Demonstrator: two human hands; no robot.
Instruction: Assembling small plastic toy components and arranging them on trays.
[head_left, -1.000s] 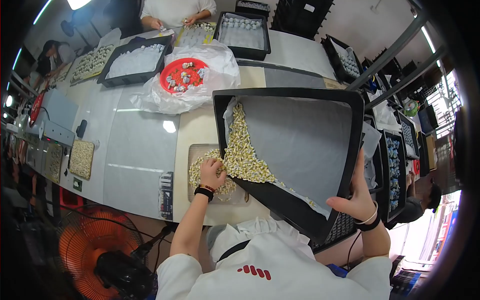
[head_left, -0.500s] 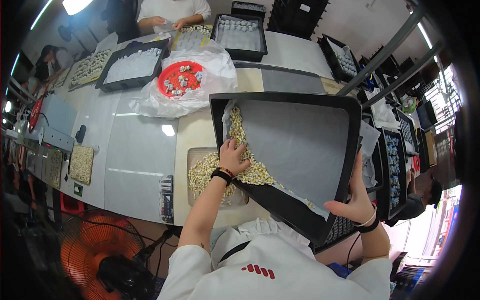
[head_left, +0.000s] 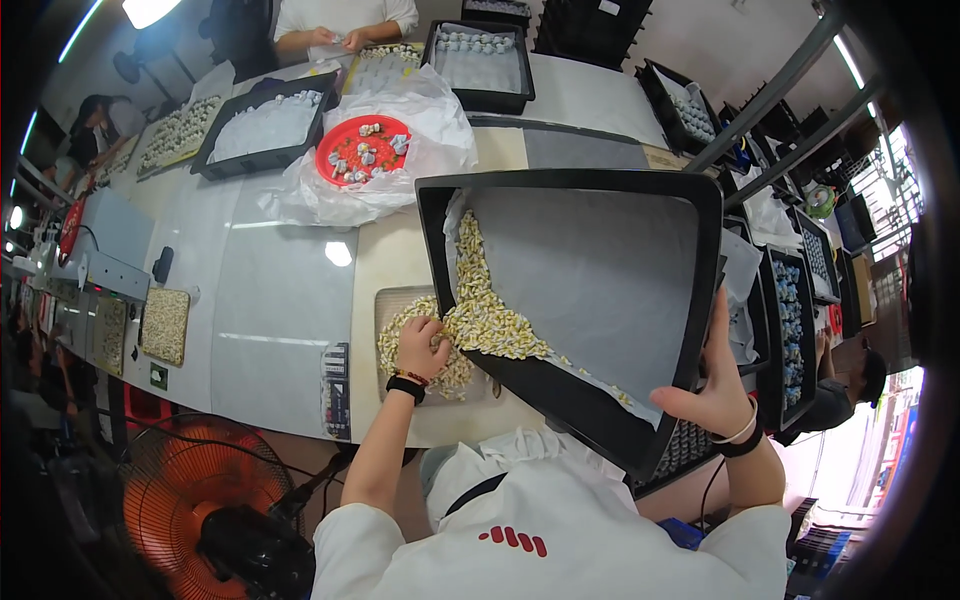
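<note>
A black tray [head_left: 565,180] lined with pale paper [head_left: 600,270] is held tilted in front of me. Small yellow-and-white pieces [head_left: 495,325] are heaped in its lower left corner and trail along the near edge. My right hand [head_left: 715,390] grips the tray's right side, thumb over the rim. At the tray's left corner my left hand [head_left: 424,348] has its fingers curled in; whatever they hold is hidden. Beneath that hand, a shallow clear tray [head_left: 385,395] on the table holds a pile of the same pieces [head_left: 400,330].
Behind lies a red plate [head_left: 325,160] with small parts on a white plastic bag [head_left: 440,140]. More black trays [head_left: 270,135] stand at the back and right. A co-worker's hands [head_left: 340,40] work across the table. An orange fan [head_left: 200,490] stands at lower left.
My left hand has moved left, out of the pieces in the black tray to its corner, and its fingers have curled. More pieces are bunched at that corner. The tray has shifted slightly.
</note>
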